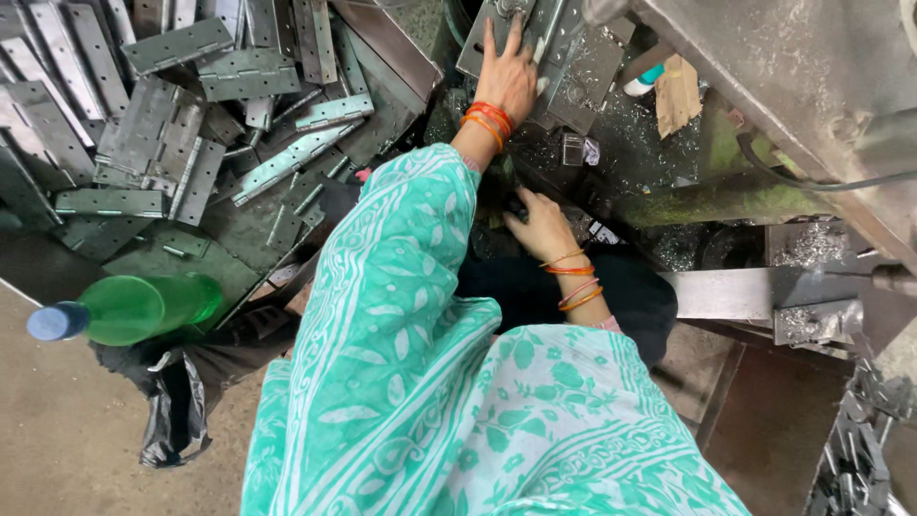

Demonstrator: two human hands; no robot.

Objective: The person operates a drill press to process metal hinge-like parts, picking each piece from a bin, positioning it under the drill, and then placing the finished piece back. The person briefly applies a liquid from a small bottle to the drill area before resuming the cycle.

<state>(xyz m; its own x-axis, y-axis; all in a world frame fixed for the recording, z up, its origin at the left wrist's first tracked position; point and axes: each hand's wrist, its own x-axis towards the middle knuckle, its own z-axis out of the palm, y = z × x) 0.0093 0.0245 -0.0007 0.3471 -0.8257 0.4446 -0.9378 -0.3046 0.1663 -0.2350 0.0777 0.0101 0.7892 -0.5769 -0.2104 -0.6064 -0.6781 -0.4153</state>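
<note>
At the foot of the grey machine frame, a flat metal hinge plate is pressed down by the left hand, its fingers spread open and laid flat on the plate rather than curled round it; the plate lies just in front of the frame, at the top edge of the view. The right hand is set lower, below the frame and near the dark gap in front of the knees, with the fingers bent loosely; whether anything is pinched between them cannot be told, since the fingertips are lost in shadow. Orange bangles are worn on both wrists. Metal swarf is scattered beside the frame, and a heap of grey hinges is piled well to the left of it, with a green plastic bottle lying below that heap. As a judgement, the plate could slide under an open palm because nothing clamps it, the skin could be cut by sharp swarf or stamped edges, and the bangles or the loose green cloth could be caught near the frame.
</note>
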